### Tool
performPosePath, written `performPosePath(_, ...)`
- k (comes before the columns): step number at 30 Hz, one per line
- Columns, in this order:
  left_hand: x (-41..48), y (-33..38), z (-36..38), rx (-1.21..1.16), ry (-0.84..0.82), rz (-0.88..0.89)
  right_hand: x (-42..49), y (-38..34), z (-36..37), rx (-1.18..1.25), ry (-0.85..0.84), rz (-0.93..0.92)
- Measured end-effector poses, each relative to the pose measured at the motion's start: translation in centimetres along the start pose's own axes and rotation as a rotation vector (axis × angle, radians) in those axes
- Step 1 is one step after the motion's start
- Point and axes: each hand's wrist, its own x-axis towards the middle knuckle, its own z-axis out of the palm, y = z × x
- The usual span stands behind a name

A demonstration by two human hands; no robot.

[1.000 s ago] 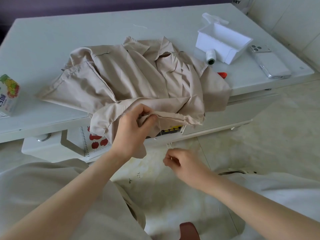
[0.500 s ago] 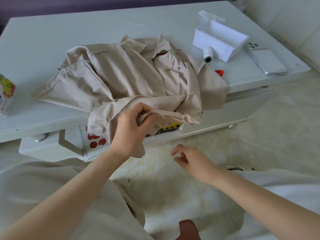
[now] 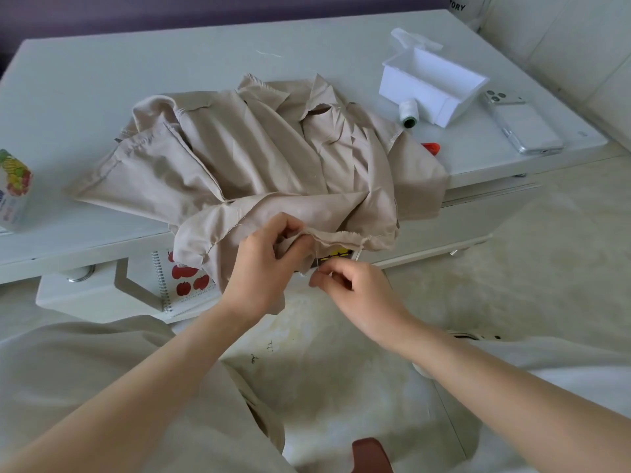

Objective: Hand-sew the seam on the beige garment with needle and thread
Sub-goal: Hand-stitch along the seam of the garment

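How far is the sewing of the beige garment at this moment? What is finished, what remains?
Done: thread runs out of the hem, so stitching seems begun; the stitches are too fine to count. In hand: the left hand grips the beige garment at the hem, the right hand pinches the thread just below it. Left: the frayed edge to the right looks unsewn.

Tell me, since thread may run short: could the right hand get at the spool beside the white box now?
Probably yes: the spool lies uncovered on the table past the garment, though the right hand is busy pinching the thread.
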Motion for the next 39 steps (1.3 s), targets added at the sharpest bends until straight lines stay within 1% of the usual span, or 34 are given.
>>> performPosePath(4, 0.0, 0.0, 0.3, 0.016, -0.021, 0.019, -0.8, 0.4, -1.1, -0.175, -0.116, -0.06)
performPosePath(6, 0.1, -0.1, 0.3, 0.011, -0.023, 0.019, -1.0, 0.6, -2.0, -0.233, -0.119, -0.124)
performPosePath(7, 0.2, -0.1, 0.3, 0.011, -0.021, 0.019, -1.1, 0.6, -2.4, -0.227, -0.086, -0.158)
performPosePath(10, 0.3, -0.3, 0.3, 0.031, -0.012, 0.017, -0.8, 0.0, -3.4, -0.141, 0.126, -0.215)
performPosePath(11, 0.4, -0.3, 0.3, 0.032, -0.014, 0.017, -0.5, -0.2, -3.7, -0.137, 0.174, -0.212)
performPosePath(13, 0.4, -0.3, 0.3, 0.024, -0.015, 0.017, 0.5, -0.7, -4.2, -0.194, 0.191, -0.19)
performPosePath(15, 0.4, -0.3, 0.3, 0.01, -0.016, 0.01, 1.3, -0.9, -4.4, -0.255, 0.128, -0.167)
performPosePath(18, 0.2, -0.2, 0.1, 0.021, -0.015, -0.004, 2.3, -0.9, -4.1, -0.278, 0.057, -0.143)
performPosePath(21, 0.0, -0.3, -0.2, 0.066, -0.005, -0.021, 2.9, -0.6, -4.1, -0.298, 0.052, -0.163)
performPosePath(23, 0.0, -0.2, -0.5, 0.123, -0.016, -0.061, 3.2, -0.6, -4.5, -0.342, 0.051, -0.16)
performPosePath(25, 0.0, -0.4, -0.9, 0.203, -0.043, -0.102, 3.7, -0.4, -5.2, -0.42, 0.039, -0.122)
performPosePath(28, 0.3, -1.1, -1.3, 0.269, -0.068, -0.096, 4.6, -0.1, -6.0, -0.498, 0.01, -0.032)
performPosePath(31, 0.5, -1.3, -1.6, 0.332, -0.052, -0.106, 5.3, 0.4, -6.6, -0.558, 0.033, 0.036)
performPosePath(36, 1.0, -1.7, -3.1, 0.374, -0.057, -0.079, 5.8, 0.4, -7.0, -0.632, 0.081, 0.021)
performPosePath(39, 1.3, -1.2, -3.7, 0.347, 0.035, -0.026, 6.0, 0.1, -7.1, -0.627, 0.115, 0.014)
